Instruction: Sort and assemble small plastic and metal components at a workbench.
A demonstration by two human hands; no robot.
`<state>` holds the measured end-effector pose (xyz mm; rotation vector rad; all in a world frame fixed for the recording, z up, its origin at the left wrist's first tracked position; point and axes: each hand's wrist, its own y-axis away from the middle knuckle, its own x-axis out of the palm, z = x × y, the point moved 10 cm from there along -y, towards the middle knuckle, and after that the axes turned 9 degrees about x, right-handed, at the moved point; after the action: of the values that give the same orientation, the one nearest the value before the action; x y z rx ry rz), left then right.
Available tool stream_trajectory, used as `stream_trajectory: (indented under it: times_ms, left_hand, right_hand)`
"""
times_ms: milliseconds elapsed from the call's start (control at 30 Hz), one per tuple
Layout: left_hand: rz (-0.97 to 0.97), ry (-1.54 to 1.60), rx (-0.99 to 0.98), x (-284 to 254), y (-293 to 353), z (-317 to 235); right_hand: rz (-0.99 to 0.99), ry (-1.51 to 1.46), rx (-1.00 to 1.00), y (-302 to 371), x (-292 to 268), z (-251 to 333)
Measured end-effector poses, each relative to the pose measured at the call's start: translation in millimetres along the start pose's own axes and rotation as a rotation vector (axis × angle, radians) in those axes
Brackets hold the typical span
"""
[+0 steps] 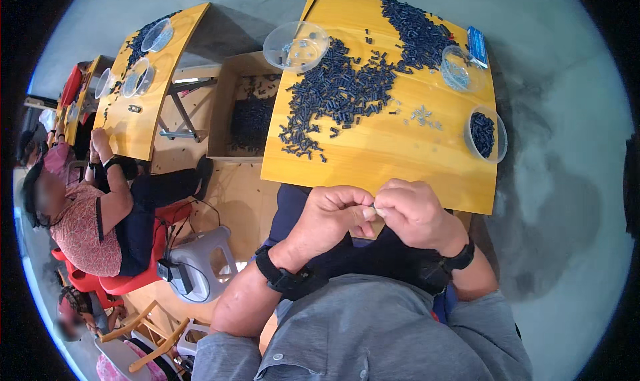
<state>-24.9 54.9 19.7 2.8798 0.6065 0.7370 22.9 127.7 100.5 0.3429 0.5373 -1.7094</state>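
My left hand (331,216) and my right hand (415,213) meet at the fingertips just off the near edge of the yellow table (387,156). Both are closed in a pinch, thumbs against forefingers. A small pale bit shows between the fingertips, too tiny to name. Beyond my hands, a small scatter of pale, clear-looking pieces (423,116) lies on the tabletop. Farther back, a wide pile of short dark-blue cylindrical parts (343,88) spreads over the left half, and a second pile of them (417,38) reaches the far edge.
A shallow clear bowl (295,46) overhangs the table's left edge. On the right are a tub of pale-blue bits (457,74), a tub of dark parts (481,133) and a blue box (476,46). A cardboard box (223,124) stands left, near a seated co-worker (90,218) and grey stool (203,264).
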Motion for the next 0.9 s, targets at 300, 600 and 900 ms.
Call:
stream_trajectory:
  times_ms: [300, 600, 900]
  left_hand:
    - [0.097, 0.069, 0.019, 17, -2, -5]
    - [0.056, 0.077, 0.051, 8, -1, -1]
    - [0.034, 0.021, 0.030, 5, -3, 8]
  right_hand:
    - [-0.147, -0.110, 0.423, -39, 28, -139]
    - [-0.157, 0.475, 0.083, -78, 60, -114]
    - [-0.030, 0.609, 0.134, -84, 74, -130]
